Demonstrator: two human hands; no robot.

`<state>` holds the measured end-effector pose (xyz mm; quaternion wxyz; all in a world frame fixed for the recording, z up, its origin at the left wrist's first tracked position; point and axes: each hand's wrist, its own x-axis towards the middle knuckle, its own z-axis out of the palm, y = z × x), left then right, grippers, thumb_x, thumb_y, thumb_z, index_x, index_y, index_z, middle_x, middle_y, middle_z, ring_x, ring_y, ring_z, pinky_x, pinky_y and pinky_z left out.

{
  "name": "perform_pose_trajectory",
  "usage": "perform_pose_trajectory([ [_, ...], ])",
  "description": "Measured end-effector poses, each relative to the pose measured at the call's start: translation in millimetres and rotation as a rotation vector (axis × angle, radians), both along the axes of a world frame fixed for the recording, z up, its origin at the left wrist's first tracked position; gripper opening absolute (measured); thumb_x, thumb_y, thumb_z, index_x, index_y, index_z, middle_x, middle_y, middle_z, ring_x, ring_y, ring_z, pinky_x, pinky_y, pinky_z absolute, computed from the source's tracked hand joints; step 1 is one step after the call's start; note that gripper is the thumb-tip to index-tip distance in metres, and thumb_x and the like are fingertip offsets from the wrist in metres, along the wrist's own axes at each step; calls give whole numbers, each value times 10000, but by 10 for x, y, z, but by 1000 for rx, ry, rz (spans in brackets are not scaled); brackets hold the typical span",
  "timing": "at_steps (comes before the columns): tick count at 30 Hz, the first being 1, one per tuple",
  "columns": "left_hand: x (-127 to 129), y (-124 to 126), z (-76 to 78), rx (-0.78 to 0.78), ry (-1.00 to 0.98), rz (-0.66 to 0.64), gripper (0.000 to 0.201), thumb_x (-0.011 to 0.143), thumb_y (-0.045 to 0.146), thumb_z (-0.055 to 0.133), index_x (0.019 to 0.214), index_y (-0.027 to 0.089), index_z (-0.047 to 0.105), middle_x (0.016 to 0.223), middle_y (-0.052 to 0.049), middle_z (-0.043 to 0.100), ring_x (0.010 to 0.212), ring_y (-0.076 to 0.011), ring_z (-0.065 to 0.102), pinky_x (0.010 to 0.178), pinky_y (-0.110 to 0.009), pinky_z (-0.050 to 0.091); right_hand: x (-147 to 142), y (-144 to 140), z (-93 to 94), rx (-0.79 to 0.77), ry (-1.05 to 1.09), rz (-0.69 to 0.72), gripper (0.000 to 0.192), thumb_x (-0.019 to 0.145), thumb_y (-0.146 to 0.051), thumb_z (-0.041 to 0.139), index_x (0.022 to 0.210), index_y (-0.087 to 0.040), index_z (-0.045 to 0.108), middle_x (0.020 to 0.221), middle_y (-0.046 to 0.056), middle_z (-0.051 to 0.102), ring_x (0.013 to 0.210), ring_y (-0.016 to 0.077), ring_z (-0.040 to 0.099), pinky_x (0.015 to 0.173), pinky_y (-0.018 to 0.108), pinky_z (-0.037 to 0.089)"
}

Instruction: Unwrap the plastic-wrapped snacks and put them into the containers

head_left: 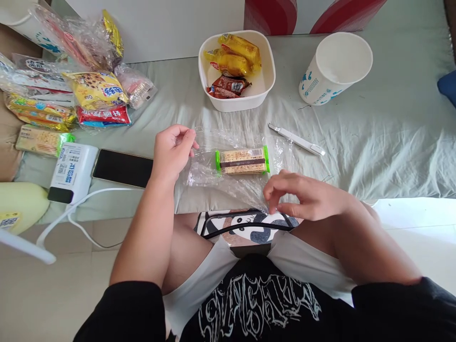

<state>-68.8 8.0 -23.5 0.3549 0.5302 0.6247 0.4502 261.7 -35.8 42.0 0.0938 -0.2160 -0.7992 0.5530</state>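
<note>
A wrapped cracker pack (242, 167) with green ends and a brown band lies on a spread sheet of clear plastic wrap (208, 178). At the left edge of the wrap, my left hand (175, 149) is closed, with thumb and fingers pinching the film. My right hand (302, 194) is to the lower right of the pack, its fingertips closed on the near corner of the film. Both hands are apart from the pack itself. Just beyond the wrap's right side rests a white utility knife (299, 139).
Behind the wrap stands a white bowl (238, 103) with several wrapped snacks, and a paper cup (329, 71) is to its right. Snack bags (96, 90) pile up at the left. Nearer are a phone (123, 168), a white power strip (73, 166) and its cable (103, 191).
</note>
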Motion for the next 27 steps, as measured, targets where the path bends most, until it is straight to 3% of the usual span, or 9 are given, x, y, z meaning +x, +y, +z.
perform_pose_trajectory([
  [3,26,-15,64,-19,43,-6,245,900,409,718,754,228,641,574,22,602,465,-105,479,467,-263,382,10,-52,3,-40,-146,64,148,1026,-266,523,1054,-218,660,701,-37,736,593,112,632,618,267,474],
  [5,46,-53,168,-77,114,-58,259,886,464,720,831,217,663,636,13,629,532,-114,512,519,-264,405,-30,-71,-65,54,-116,-48,152,1033,-258,525,1028,-216,671,697,-36,720,568,105,615,580,257,466],
  [9,54,-156,381,-235,341,-372,367,741,448,812,981,197,694,889,-15,709,729,-146,588,689,-285,465,-312,-87,-330,596,47,-527,101,999,-193,585,1004,-229,679,917,36,787,845,185,728,780,336,560],
  [11,50,-202,433,-255,423,-488,263,768,421,754,864,190,674,896,-24,688,760,-159,584,735,-309,464,-491,-94,-466,819,62,-525,157,996,-175,592,1096,-245,690,1064,54,805,1054,235,739,932,400,560],
  [13,57,-244,455,-270,394,-497,223,819,404,673,774,190,630,850,-26,653,757,-163,573,750,-323,464,-618,-93,-560,893,8,-456,261,998,-190,594,1239,-254,672,1243,71,785,1241,270,696,1062,455,522],
  [16,111,-306,482,-365,107,-440,243,828,417,647,749,195,588,789,-16,615,753,-160,584,741,-316,492,-676,-82,-616,866,-109,-470,427,970,-259,635,1395,-236,599,1422,110,708,1372,319,627,1142,512,473],
  [20,241,-359,535,-508,-309,-353,273,772,420,692,737,203,531,752,-2,578,712,-139,594,667,-278,514,-635,-61,-626,793,-117,-523,557,904,-304,693,1438,-220,558,1470,132,670,1392,348,609,1149,534,474],
  [24,331,-331,511,-537,-409,-276,227,779,393,673,769,210,538,764,-8,609,555,-94,508,467,-220,312,-583,-10,-626,625,-37,-588,552,886,-231,638,1431,-246,558,1424,115,691,1318,308,656,1104,505,530],
  [27,337,-272,417,-472,-370,-195,206,816,368,635,742,208,527,754,-11,638,468,-62,356,439,-247,165,-527,39,-595,545,60,-629,508,904,-290,638,1406,-245,580,1412,127,683,1290,295,667,1086,495,557],
])
